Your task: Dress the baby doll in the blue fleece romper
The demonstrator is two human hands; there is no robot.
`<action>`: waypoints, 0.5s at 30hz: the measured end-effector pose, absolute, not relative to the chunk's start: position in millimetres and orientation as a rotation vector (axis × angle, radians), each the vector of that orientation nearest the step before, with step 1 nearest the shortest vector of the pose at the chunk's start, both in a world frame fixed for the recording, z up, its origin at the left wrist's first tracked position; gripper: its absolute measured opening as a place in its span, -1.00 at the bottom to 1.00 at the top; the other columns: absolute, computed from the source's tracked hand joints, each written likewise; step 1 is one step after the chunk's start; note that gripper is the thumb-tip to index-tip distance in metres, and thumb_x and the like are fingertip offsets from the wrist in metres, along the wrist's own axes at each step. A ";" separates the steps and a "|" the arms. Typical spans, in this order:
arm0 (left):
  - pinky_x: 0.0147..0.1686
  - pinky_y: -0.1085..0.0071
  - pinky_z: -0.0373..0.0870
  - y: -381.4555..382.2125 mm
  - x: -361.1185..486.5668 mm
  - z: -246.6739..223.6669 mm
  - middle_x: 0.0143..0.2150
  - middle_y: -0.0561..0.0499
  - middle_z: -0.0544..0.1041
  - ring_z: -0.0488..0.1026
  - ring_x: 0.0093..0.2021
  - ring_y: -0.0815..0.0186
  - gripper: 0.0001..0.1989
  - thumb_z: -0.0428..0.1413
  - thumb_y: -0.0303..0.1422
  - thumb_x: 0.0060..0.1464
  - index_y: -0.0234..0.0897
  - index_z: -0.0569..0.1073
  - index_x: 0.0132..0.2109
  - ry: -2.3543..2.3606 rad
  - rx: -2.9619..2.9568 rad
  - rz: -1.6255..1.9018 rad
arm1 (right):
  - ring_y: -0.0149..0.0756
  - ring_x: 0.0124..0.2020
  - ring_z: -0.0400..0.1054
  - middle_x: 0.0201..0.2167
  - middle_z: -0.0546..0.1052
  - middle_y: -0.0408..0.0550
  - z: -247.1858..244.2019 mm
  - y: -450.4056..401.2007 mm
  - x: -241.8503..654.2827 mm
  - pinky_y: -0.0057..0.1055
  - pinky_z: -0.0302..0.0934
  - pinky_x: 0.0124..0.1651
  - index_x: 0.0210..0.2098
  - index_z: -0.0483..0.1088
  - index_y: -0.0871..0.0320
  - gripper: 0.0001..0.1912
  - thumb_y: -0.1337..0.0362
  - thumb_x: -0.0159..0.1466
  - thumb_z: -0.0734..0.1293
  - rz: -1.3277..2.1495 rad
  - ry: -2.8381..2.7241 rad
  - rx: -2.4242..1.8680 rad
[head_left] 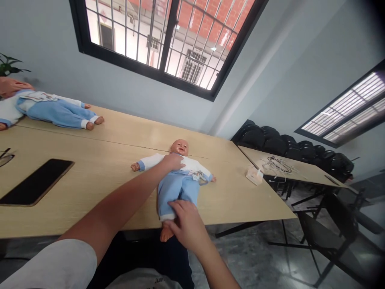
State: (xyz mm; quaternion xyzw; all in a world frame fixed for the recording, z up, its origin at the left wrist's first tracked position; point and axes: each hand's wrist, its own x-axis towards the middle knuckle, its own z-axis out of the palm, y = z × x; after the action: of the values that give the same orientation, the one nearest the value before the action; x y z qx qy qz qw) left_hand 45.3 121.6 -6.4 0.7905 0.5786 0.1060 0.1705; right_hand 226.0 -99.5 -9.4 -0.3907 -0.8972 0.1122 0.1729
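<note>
A baby doll [168, 192] in a white top and light blue trousers lies face up across the table's near edge, its head toward the window. My left hand [174, 161] is at the doll's upper chest, fingers curled on the white top below the collar. Lower down, my right hand [189, 222] curves over a trouser leg, with its thumb near the cuff. One bare foot [166, 233] hangs past the table edge; the other is hidden behind my right hand. Both doll arms stretch out sideways.
The wooden table [234, 192] also bears a second doll [57, 110] at the far left, a dark phone or tablet [37, 182], glasses [6, 157] and a small white box [254, 176]. Beyond are tangled cables [278, 164], a folding chair [325, 233] and stacked black chairs [279, 144].
</note>
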 end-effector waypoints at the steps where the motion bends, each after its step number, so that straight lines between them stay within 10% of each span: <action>1: 0.25 0.06 0.33 123.4 44.5 -6.2 0.42 -0.18 0.36 0.32 0.37 -0.13 -0.37 0.06 0.04 0.24 -0.16 0.42 0.33 1.643 2.243 0.291 | -0.01 0.01 0.36 -0.03 0.54 0.04 -8.9 -97.4 217.9 -0.07 0.25 0.07 0.09 0.41 0.07 -0.63 0.24 0.31 0.46 0.317 -2.589 -1.121; 4: 0.26 0.10 0.32 128.1 41.2 -6.8 0.41 -0.18 0.37 0.33 0.37 -0.09 -0.38 0.06 0.04 0.24 -0.15 0.42 0.32 1.643 2.239 0.278 | -0.08 -0.12 0.35 -0.22 0.52 -0.02 -9.9 -90.2 209.1 -0.12 0.20 0.02 -0.19 0.41 0.10 -0.96 0.32 0.37 0.37 0.221 -2.653 -1.113; 15: 0.28 0.22 0.27 142.7 29.8 -29.2 0.41 -0.17 0.36 0.32 0.36 0.07 -0.46 -0.07 -0.02 0.38 -0.16 0.35 0.35 1.752 2.204 0.436 | -0.12 -0.22 0.29 -0.32 0.45 -0.06 -16.3 -165.7 250.0 -0.12 0.19 -0.05 -0.26 0.29 0.07 -0.90 0.27 0.42 0.21 0.451 -2.703 -0.822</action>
State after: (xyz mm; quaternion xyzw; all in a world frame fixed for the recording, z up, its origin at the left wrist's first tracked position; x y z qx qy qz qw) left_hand 29.8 142.7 -29.2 0.7653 0.6085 0.1513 0.1458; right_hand 250.0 -165.7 -16.3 -0.2845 -0.9355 0.1561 0.1399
